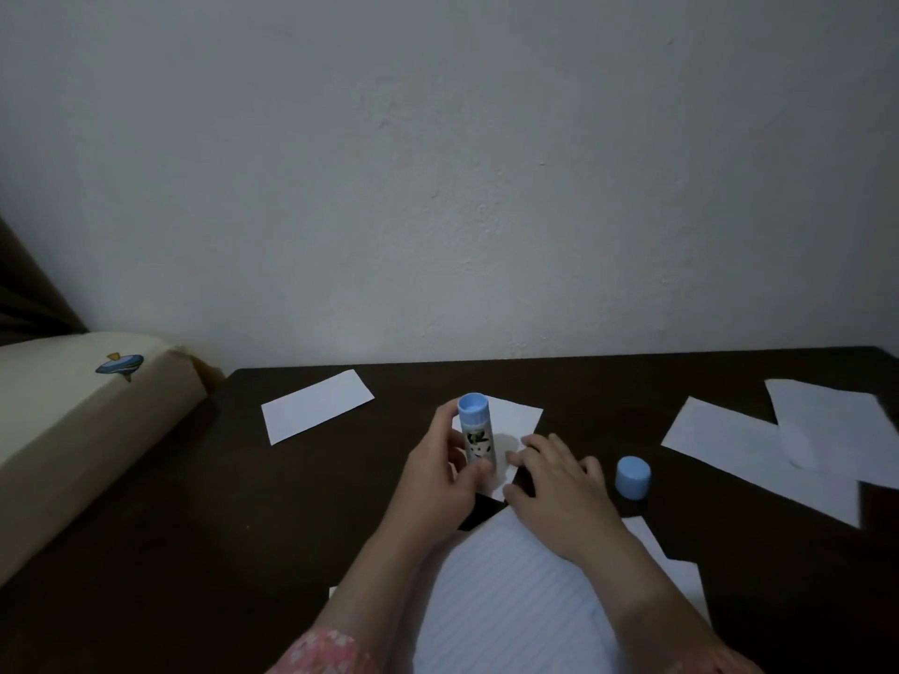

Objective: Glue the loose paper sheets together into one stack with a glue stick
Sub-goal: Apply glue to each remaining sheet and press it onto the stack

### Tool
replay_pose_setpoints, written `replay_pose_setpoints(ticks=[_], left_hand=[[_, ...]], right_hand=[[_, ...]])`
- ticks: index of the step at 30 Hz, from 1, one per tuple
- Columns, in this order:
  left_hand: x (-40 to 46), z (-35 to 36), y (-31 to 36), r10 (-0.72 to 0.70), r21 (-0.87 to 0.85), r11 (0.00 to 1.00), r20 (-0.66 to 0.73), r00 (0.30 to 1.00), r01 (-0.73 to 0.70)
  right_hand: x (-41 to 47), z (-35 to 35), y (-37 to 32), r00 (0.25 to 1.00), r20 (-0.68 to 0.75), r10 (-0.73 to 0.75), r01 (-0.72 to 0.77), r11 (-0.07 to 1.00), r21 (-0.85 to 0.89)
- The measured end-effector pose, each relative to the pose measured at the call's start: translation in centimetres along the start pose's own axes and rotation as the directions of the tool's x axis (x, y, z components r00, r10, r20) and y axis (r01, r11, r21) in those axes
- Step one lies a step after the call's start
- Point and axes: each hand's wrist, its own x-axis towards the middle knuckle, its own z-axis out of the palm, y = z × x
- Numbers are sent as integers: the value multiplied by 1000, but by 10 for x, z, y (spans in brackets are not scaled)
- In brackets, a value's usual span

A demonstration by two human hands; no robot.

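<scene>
On the dark table (301, 503), the left hand (438, 471) holds the glue stick (476, 437) upright, fingers curled round its barrel, its end resting on a small white sheet (515, 420). The right hand (554, 484) lies flat just beside it, fingers spread and pressing that sheet's near edge. The blue cap (632, 478) stands to the right. A lined sheet (511, 600) lies near, under the forearms. Another sheet (316, 406) lies far left, two overlapping sheets (759, 445) far right.
</scene>
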Motion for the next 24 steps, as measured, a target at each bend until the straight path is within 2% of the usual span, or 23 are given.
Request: replay_pose_setpoints(ticks=[18, 24], left_hand=[[-3, -9, 7, 20, 62, 998, 35, 999, -22], [0, -22, 2, -91, 68, 993, -15, 996, 92]], right_hand=[[1, 4, -8, 998, -2, 68, -68, 998, -2], [-2, 1, -13, 996, 4, 84, -84, 996, 3]])
